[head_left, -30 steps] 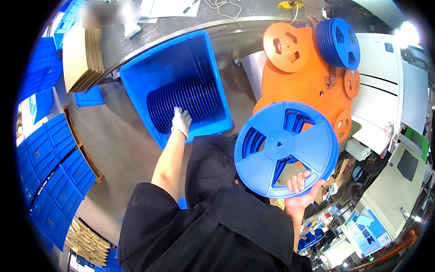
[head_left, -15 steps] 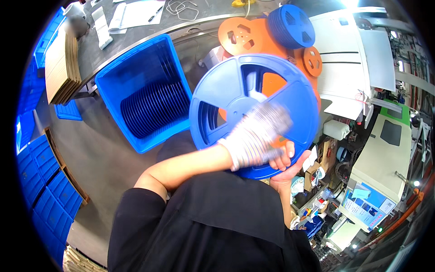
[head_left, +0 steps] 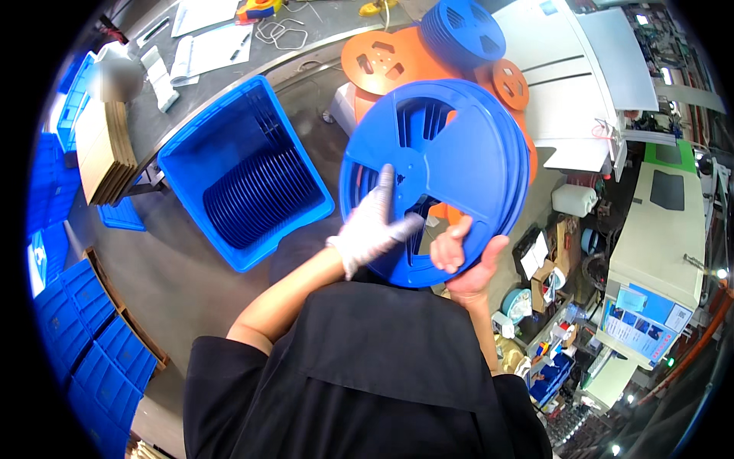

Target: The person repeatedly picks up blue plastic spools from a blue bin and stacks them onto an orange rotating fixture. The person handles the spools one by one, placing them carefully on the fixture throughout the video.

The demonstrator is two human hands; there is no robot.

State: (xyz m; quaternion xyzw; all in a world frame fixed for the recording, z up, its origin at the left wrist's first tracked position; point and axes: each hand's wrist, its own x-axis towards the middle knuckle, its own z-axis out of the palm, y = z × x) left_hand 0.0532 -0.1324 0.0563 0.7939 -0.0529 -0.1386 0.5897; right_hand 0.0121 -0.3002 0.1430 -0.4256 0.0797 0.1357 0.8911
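In front of me stands a stack of several large blue plastic reels [head_left: 459, 176], tilted so their edges show on the right. My right hand [head_left: 466, 264], bare, grips the stack's lower right rim, its thumb outside and its fingers at the window. My left hand [head_left: 373, 229], in a pale striped glove, is spread over the front reel's face near the hub; some fingertips are blurred. Whether it presses on the reel I cannot tell. To the left, a blue bin [head_left: 202, 141] contains a row of dark blue discs [head_left: 260, 195] standing on edge.
Behind the reels is an orange stand with round discs [head_left: 375, 61], carrying another stack of blue reels [head_left: 468, 34]. A grey table [head_left: 222, 76] holds papers and cord. Folded cardboard [head_left: 107, 157] sits at far left, blue crates [head_left: 84, 306] below. A beige machine [head_left: 657, 229] stands right.
My left hand has moved left across the reel's face, its fingers now spread. The reels have turned and tilted, showing several edges on the right. My right hand still grips the rim.
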